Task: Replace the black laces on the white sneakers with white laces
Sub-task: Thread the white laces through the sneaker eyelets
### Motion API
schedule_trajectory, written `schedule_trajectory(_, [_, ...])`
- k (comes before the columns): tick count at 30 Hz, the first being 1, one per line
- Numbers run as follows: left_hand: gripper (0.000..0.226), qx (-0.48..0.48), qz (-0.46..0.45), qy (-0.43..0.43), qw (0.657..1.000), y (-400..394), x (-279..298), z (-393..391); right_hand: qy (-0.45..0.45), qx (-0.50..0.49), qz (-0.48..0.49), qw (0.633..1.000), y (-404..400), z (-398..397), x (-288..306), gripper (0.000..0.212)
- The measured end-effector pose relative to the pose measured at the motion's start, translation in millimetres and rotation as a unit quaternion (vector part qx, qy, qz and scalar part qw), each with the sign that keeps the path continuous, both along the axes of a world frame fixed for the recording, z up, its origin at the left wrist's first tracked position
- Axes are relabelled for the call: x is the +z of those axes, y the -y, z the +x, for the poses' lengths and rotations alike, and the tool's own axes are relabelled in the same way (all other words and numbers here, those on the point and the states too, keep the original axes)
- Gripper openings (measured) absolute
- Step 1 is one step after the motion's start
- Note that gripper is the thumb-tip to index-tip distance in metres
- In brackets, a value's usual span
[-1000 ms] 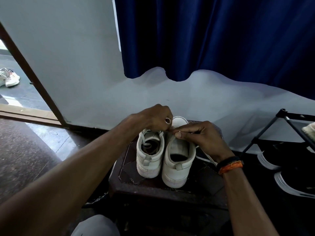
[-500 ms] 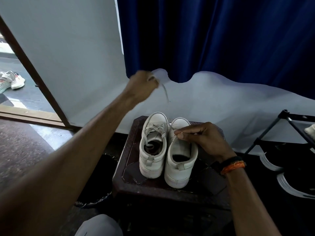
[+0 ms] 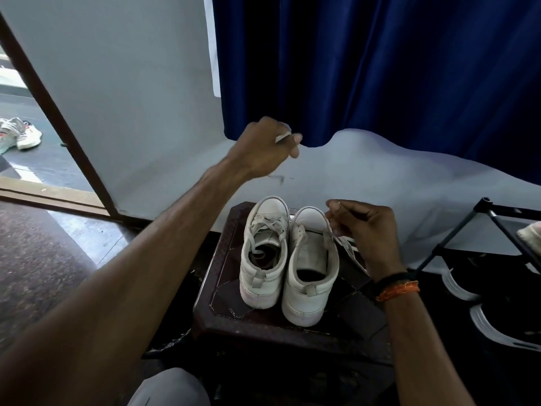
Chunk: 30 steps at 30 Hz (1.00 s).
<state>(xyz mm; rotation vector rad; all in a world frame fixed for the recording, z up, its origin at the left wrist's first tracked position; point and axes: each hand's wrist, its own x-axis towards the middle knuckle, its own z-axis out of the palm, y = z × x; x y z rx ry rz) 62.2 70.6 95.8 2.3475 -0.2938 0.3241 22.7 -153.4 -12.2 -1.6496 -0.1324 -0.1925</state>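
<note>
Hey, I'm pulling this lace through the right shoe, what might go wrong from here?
The left hand is raised high with the lace end; a hard tug may drag the right shoe off the stool. The lace's other end, in the right hand, may slip out of the eyelet.

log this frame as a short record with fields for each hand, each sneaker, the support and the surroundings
left hand: raised above the sneakers, fingers pinching a white lace end
right hand: beside the right sneaker, fingers pinching a white flat lace
left white sneaker: laced in white, heel toward the camera
right white sneaker: upper eyelets look unlaced
support: dark brown wooden stool under both sneakers
surroundings: dark blue curtain, black metal shoe rack at the right
</note>
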Motion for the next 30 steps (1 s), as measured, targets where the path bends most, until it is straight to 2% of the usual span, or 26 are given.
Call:
schedule_trajectory(3, [0.045,-0.084,-0.062,-0.064,0.993,-3,11,-4,0.009,-0.018,-0.042,0.999,-7,-2,2,0.009])
schedule_trajectory(7, [0.046,-0.121,0.004,-0.091,0.988,5,9,-7,0.030,-0.050,-0.027,0.998,-17,-6,20,0.011])
schedule_trajectory(9, [0.044,-0.133,-0.018,-0.114,0.984,11,8,-12,0.026,-0.046,-0.006,0.999,-23,-5,35,0.014])
schedule_trajectory(12, [0.041,-0.166,-0.119,-0.129,0.970,17,0,-18,-0.003,-0.017,0.062,0.998,-33,-2,58,0.017])
schedule_trajectory(15, [0.029,-0.195,-0.238,-0.135,0.942,23,-13,-16,-0.034,-0.011,0.123,0.992,-37,-1,76,0.010])
schedule_trajectory(19, [0.031,-0.158,-0.343,-0.189,0.907,30,-12,-21,-0.031,-0.034,0.080,0.996,-27,-2,82,0.008])
schedule_trajectory(22, [0.039,-0.102,-0.445,-0.297,0.839,30,-7,-21,0.026,-0.066,-0.021,0.997,-19,-10,80,0.012])
schedule_trajectory(24, [0.041,-0.078,-0.512,-0.335,0.787,29,-8,-18,0.035,-0.033,-0.066,0.997,-18,-19,78,0.011])
schedule_trajectory(27, [0.040,-0.046,-0.598,-0.354,0.717,31,-10,-19,0.024,0.031,-0.067,0.997,-25,-29,75,0.011])
schedule_trajectory(30, [0.036,-0.008,-0.673,-0.358,0.647,35,-12,-19,-0.021,0.025,-0.039,0.999,-29,-33,71,0.013])
